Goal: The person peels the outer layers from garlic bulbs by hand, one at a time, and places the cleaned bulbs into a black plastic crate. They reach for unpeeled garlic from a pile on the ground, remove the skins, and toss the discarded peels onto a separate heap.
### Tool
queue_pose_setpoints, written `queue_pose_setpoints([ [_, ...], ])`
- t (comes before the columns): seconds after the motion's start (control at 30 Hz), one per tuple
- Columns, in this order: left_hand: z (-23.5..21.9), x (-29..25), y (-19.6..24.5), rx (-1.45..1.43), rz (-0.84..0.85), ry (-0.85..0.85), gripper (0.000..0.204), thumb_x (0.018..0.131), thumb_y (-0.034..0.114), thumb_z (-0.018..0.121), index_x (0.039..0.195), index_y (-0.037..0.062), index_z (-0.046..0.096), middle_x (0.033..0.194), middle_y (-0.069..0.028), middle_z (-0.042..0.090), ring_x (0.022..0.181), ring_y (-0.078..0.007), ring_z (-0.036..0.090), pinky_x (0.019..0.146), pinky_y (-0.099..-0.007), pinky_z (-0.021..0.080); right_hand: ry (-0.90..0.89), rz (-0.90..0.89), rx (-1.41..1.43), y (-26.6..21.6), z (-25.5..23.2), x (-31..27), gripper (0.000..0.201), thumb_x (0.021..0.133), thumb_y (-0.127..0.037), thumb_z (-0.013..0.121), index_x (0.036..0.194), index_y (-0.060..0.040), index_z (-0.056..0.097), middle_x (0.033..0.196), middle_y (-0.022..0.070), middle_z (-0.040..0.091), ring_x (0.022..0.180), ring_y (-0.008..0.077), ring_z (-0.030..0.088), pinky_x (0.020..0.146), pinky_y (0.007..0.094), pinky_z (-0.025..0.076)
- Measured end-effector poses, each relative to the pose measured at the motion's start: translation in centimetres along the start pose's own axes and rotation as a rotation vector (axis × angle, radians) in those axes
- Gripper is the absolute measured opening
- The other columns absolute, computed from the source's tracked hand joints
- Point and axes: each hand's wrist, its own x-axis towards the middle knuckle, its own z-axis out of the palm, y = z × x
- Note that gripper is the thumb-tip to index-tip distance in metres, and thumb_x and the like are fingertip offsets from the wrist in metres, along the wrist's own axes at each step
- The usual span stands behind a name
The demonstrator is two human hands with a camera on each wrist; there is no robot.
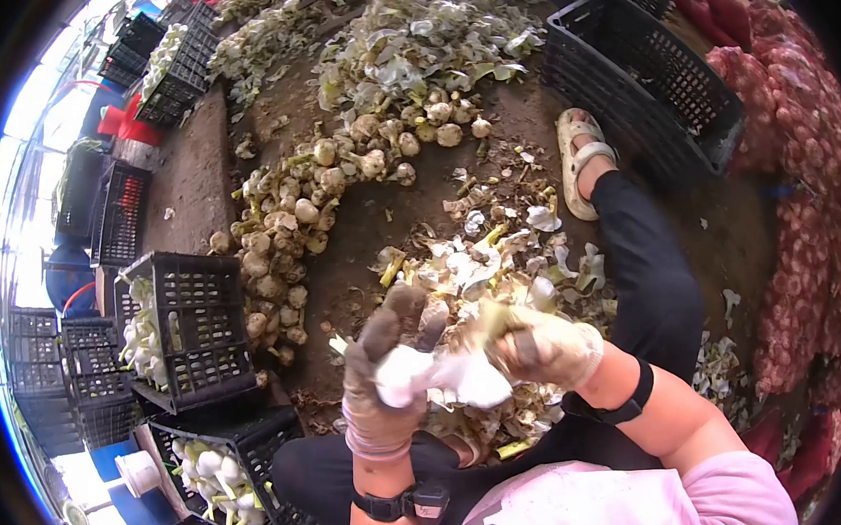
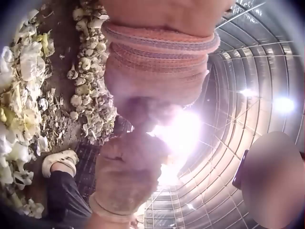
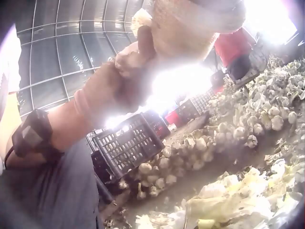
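A seated person holds a white, partly peeled garlic bulb in front of their lap: the left hand, in a dirty brown knit glove, grips the bulb's left side, and the right hand, in a pale glove, pinches its papery skin from the right. Below the hands lies a heap of white and yellowish garlic peelings on the dirt floor. Farther off are a curved row of unpeeled, earthy garlic bulbs and, on the person's left, black plastic crates holding peeled white bulbs.
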Motion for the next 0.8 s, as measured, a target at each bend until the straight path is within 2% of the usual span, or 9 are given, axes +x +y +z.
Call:
queue_pose_setpoints([
  [0.07,-0.9,0.5,1.1,-0.375,0.015,0.041,0.045,0.096,0.04,0.045,0.126,0.0089,0.055,0.137,-0.0121,0.046,0.128,-0.0299,0.042,0.108,-0.0488,0.032,-0.275,-0.055,-0.24,-0.1,-0.9,-1.0,0.057,0.08,-0.053,0.062,0.102,0.0004,0.065,0.101,0.0132,0.06,0.09,0.0234,0.057,0.08,0.0355,0.044],
  [0.17,-2.5,0.8,2.6,-0.496,0.076,0.155,0.042,0.096,0.036,0.045,0.125,0.0074,0.055,0.135,-0.0143,0.048,0.13,-0.0305,0.04,0.11,-0.05,0.03,-0.287,-0.207,-0.168,-1.2,0.8,-1.1,0.047,0.081,-0.046,0.063,0.094,-0.0019,0.066,0.102,0.0143,0.062,0.086,0.0231,0.059,0.075,0.0344,0.046],
  [0.3,-1.7,0.3,1.8,-0.316,-0.05,0.186,0.047,0.096,0.036,0.047,0.129,0.002,0.048,0.133,-0.0141,0.049,0.123,-0.0265,0.047,0.107,-0.0438,0.035,0.007,0.169,-1.84,-1.9,1.1,1.0,0.058,0.071,-0.02,0.074,0.12,-0.0025,0.049,0.101,0.0167,0.061,0.088,0.0333,0.062,0.074,0.0391,0.05],
  [0.33,-1.6,0.1,1.6,-0.229,-0.1,0.214,0.049,0.096,0.036,0.046,0.129,-0.0004,0.047,0.133,-0.0139,0.049,0.123,-0.025,0.047,0.106,-0.0399,0.036,0.106,-0.002,-2.016,-0.8,1.2,0.9,0.064,0.066,-0.017,0.074,0.123,-0.0044,0.048,0.115,0.0187,0.057,0.103,0.0373,0.056,0.086,0.0443,0.046],
  [0.43,-1.1,-0.6,0.7,0.008,-0.208,0.245,0.051,0.098,0.035,0.042,0.13,-0.0043,0.044,0.126,-0.0115,0.053,0.115,-0.0188,0.052,0.094,-0.0286,0.045,0.137,-0.54,-1.711,-1.2,3.2,1.8,0.061,0.066,-0.016,0.073,0.123,-0.0079,0.051,0.12,0.0174,0.053,0.112,0.0354,0.05,0.094,0.0446,0.04],
  [0.5,-1.0,-1.0,0.4,-0.16,-0.314,0.228,0.044,0.097,0.026,0.043,0.131,-0.0013,0.043,0.123,-0.0101,0.055,0.109,-0.0181,0.056,0.091,-0.0287,0.047,-0.013,-0.657,-1.793,-0.7,2.4,2.9,0.046,0.069,-0.015,0.07,0.113,-0.009,0.059,0.113,0.0136,0.058,0.105,0.0327,0.055,0.09,0.0433,0.042],
  [0.63,-1.6,-0.6,-0.6,-0.383,-0.305,0.504,0.041,0.095,0.036,0.049,0.123,0.007,0.052,0.121,-0.0084,0.057,0.103,-0.021,0.057,0.088,-0.0363,0.049,0.028,-0.213,-1.977,-1.1,2.9,2.6,0.04,0.071,-0.016,0.069,0.108,-0.0044,0.061,0.101,0.0132,0.062,0.096,0.0295,0.059,0.083,0.0402,0.047],
  [0.7,-1.2,-0.2,-0.8,-0.267,-0.106,0.397,0.041,0.096,0.038,0.046,0.123,0.0083,0.052,0.122,-0.0078,0.056,0.11,-0.0217,0.053,0.093,-0.0386,0.047,-0.018,0.014,-1.964,-1.3,3.1,2.6,0.037,0.073,-0.016,0.068,0.107,-0.0029,0.062,0.1,0.0134,0.063,0.095,0.0272,0.06,0.082,0.038,0.048],
  [0.8,-0.2,-0.1,-0.3,-0.327,-0.042,0.453,0.04,0.095,0.037,0.046,0.124,0.0095,0.052,0.125,-0.0084,0.055,0.12,-0.0225,0.048,0.104,-0.0439,0.038,-0.253,-0.009,-0.614,-0.6,1.9,1.7,0.029,0.086,-0.015,0.059,0.11,0.0005,0.06,0.109,0.0114,0.063,0.101,0.0174,0.058,0.089,0.0313,0.045],
])
